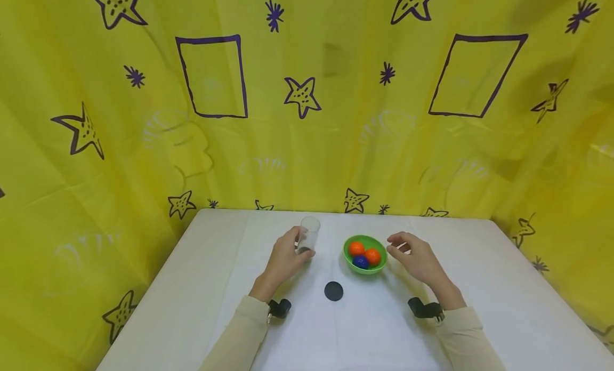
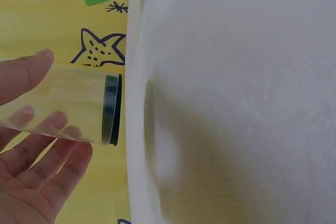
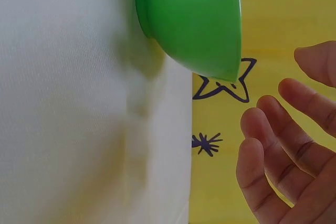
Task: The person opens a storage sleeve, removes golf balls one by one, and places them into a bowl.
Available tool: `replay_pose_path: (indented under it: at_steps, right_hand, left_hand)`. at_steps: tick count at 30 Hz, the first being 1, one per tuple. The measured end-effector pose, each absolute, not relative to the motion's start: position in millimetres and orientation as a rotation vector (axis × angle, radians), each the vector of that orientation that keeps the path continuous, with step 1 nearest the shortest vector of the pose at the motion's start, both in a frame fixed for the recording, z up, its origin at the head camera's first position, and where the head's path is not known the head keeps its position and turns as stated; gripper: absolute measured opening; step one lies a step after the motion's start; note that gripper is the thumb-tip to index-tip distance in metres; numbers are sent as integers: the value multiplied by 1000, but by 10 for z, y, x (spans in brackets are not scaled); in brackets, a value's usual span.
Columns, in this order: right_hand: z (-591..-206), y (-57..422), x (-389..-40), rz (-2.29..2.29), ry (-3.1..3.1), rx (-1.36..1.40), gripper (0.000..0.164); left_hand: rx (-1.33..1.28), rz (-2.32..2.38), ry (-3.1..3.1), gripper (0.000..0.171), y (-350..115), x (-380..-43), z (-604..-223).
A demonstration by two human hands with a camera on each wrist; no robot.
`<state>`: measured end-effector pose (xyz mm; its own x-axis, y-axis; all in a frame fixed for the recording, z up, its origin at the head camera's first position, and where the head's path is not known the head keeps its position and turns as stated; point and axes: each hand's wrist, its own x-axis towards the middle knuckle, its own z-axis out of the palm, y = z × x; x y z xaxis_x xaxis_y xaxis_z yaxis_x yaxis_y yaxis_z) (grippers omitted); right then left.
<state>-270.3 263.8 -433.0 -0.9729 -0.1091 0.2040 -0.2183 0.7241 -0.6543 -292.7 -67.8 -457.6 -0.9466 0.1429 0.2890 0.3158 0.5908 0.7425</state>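
Observation:
My left hand (image 1: 284,257) grips a clear plastic cylinder (image 1: 309,233), thumb on one side and fingers on the other. A black cap (image 2: 111,109) closes the cylinder's lower end; no contents show through its wall in the left wrist view. A green bowl (image 1: 367,271) sits on the table to the right of the cylinder. Inside it lie two orange balls (image 1: 356,248) and a dark blue ball (image 1: 361,261). Beside the bowl's right rim, my right hand (image 1: 418,256) holds nothing, its fingers loosely bent and apart from the bowl.
A flat black disc (image 1: 333,291) lies on the white table (image 1: 374,333) between my forearms, nearer to me than the bowl. Behind the table's far edge hangs a yellow curtain (image 1: 364,147) with stars drawn on it, which also runs along both sides.

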Motion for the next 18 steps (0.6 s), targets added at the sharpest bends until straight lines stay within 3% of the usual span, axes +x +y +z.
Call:
replay_pose_path:
  at_steps: [18]
  right_hand:
    - [-4304,2776,-2715,1073,-2737,253,26]
  left_hand:
    - [-346,-1299,-2823,56,-774,-2964,-4662]
